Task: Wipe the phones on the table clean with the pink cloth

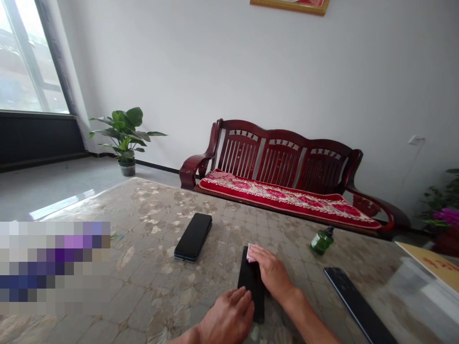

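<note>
A black phone (258,291) lies flat on the table in front of me, its far end pointing away. My left hand (229,315) grips its near left side with curled fingers. A small pink-and-white cloth (252,253) is pressed on the phone's far end under the fingers of my right hand (270,272). Part of the phone's surface is hidden by both hands. To the left lies a second dark phone (193,237), apart from my hands. A long black slab-like device (358,306) rests to the right, cut off by the lower frame edge.
A green pump bottle (322,240) stands upright on the patterned table (150,282). At the right edge are a clear plastic box (419,291) and a yellow card or box (430,263). A wooden bench (283,157) stands beyond the table. The lower left is pixelated.
</note>
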Motion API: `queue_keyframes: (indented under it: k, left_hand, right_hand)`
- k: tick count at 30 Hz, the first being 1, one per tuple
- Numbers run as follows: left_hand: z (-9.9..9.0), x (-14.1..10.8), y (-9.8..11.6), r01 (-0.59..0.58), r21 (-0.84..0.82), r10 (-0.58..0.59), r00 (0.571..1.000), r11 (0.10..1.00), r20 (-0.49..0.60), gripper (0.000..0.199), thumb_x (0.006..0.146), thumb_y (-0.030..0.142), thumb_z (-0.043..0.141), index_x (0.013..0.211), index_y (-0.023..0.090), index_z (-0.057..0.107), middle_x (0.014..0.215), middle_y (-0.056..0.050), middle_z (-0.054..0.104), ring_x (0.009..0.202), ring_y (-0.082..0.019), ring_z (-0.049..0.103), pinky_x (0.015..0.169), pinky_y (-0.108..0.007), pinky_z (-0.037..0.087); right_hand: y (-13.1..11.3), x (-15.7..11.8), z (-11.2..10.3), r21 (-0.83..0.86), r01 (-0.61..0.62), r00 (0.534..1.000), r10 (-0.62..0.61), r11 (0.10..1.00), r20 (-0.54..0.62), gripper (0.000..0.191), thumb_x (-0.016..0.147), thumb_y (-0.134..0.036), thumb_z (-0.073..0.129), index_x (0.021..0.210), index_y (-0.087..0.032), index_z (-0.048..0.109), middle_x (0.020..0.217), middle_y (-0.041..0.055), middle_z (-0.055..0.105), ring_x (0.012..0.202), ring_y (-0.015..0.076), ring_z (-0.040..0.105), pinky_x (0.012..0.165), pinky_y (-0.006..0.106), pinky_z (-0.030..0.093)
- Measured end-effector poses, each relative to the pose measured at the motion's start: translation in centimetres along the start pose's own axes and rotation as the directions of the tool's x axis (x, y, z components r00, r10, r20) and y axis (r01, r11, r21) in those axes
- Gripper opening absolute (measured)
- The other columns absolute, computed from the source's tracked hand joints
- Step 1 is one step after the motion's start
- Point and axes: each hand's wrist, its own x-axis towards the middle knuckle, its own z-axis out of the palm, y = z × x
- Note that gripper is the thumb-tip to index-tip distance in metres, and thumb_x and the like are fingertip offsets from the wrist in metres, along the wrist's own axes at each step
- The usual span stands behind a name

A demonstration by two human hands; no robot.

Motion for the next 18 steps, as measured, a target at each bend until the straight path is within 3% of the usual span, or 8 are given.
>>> queue_keyframes:
  k: [3,9,14,18]
  left_hand:
    - [0.0,0.0,0.0,0.006,-0.010,-0.006,1.000,1.000,0.014,0.018,0.091,0.021,0.059,0.106,0.011,0.061,0.109,-0.012,0.068,0.103,-0.025,0.064,0.088,-0.033,0.052]
    - [-0.8,0.7,0.2,0.044,-0.037,-0.043,0.998,0.998,0.040,0.005,0.087,0.011,0.059,0.092,0.013,0.061,0.093,-0.007,0.069,0.088,-0.022,0.067,0.079,-0.031,0.054]
    - [-0.9,0.3,0.1,0.051,-0.066,-0.046,0.996,0.996,0.082,0.010,0.091,0.014,0.057,0.100,0.013,0.060,0.106,-0.012,0.068,0.102,-0.024,0.064,0.087,-0.032,0.052]
    - [-1.4,0.9,-0.1,0.114,-0.126,-0.090,0.978,0.985,0.189,0.008,0.092,0.016,0.057,0.098,0.014,0.062,0.104,-0.010,0.069,0.100,-0.023,0.065,0.086,-0.030,0.052]
  right_hand:
    - [-0.2,0.6,0.5,-0.001,-0.014,1.000,0.014,1.000,-0.022,0.047,0.086,0.000,0.037,0.113,-0.023,0.070,0.124,0.0056,0.066,0.118,0.0177,0.060,0.109,0.041,0.042]
    - [-2.1,-3.6,-0.7,0.001,0.118,0.984,-0.117,0.993,0.133,0.049,0.086,-0.002,0.042,0.126,-0.022,0.062,0.131,0.0061,0.061,0.125,0.0184,0.054,0.108,0.038,0.044]
    - [-0.8,-2.1,-0.4,0.010,-0.072,0.997,0.072,0.997,-0.001,0.048,0.085,0.001,0.039,0.115,-0.023,0.069,0.125,0.0057,0.066,0.121,0.0185,0.057,0.109,0.041,0.043]
    - [-1.5,-2.1,-0.5,0.029,-0.055,0.998,0.055,0.998,0.010,0.045,0.085,0.001,0.042,0.109,-0.023,0.071,0.122,0.0045,0.067,0.119,0.0180,0.059,0.109,0.040,0.042]
